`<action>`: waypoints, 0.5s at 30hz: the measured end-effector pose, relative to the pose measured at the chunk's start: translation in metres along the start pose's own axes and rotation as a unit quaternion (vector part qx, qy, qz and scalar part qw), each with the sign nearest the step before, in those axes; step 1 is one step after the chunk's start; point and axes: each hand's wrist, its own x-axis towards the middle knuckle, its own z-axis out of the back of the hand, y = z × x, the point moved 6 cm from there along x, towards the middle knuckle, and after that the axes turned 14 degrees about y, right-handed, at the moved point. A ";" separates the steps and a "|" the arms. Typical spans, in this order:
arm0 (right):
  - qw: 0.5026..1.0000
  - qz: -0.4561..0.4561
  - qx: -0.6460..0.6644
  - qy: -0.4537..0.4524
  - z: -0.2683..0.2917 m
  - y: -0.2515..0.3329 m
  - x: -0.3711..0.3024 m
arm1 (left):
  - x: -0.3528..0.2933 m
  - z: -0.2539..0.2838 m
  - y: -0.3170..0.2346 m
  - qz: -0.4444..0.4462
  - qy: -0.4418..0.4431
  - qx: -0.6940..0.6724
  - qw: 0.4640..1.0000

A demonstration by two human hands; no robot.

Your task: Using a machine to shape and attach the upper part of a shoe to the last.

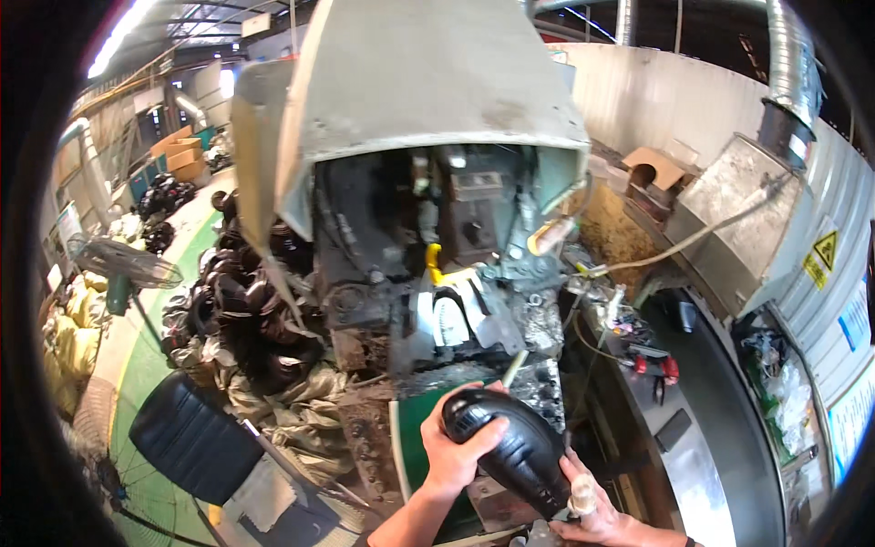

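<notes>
A glossy black shoe (515,447), rounded and creased on top, is held at a slant low in the middle of the head view. My left hand (460,456) grips its upper left end, with the thumb pressed over the top. At the lower right end, my right hand (592,506) is closed round the side, one finger wrapped in pale tape. The underside of the shoe is hidden. Beyond it stands a grimy machine (365,310) under a grey hood (437,73), with a brightly lit metal fixture (449,317) and a yellow bent part (434,263).
On the right, a metal bench (693,456) carries a red-handled tool (658,367) and a dark flat object (674,430). A dark padded chair (196,438) stands left, before a heap of dark items (260,301). A floor fan (123,264) is farther left.
</notes>
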 end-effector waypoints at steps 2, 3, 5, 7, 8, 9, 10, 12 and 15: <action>0.995 -0.001 -0.016 0.101 -0.002 -0.001 -0.034 | -0.006 -0.015 0.014 0.006 0.022 0.001 1.000; 0.992 -0.082 0.012 0.097 0.001 -0.006 -0.049 | -0.008 -0.026 0.021 0.016 0.036 -0.006 0.999; 0.990 -0.133 0.016 0.049 0.007 -0.016 -0.085 | -0.004 -0.048 0.043 0.039 0.067 -0.022 0.997; 0.979 -0.196 0.032 0.042 0.027 -0.014 -0.121 | -0.003 -0.067 0.077 0.111 0.054 -0.099 0.987; 0.967 -0.246 0.059 0.043 0.034 -0.014 -0.142 | -0.003 -0.078 0.093 0.128 0.039 -0.114 0.984; 0.973 -0.232 0.023 0.005 0.042 -0.014 -0.164 | -0.003 -0.096 0.110 0.150 0.034 -0.130 0.979; 0.974 -0.224 0.010 -0.020 0.051 -0.013 -0.180 | -0.003 -0.110 0.127 0.176 0.029 -0.143 0.974; 0.949 -0.311 0.051 0.008 0.060 -0.025 -0.204 | -0.015 -0.117 0.180 0.308 0.005 -0.100 0.946; 0.845 -0.381 0.211 -0.310 0.066 -0.037 -0.265 | -0.050 -0.156 0.268 0.438 -0.038 -0.056 0.897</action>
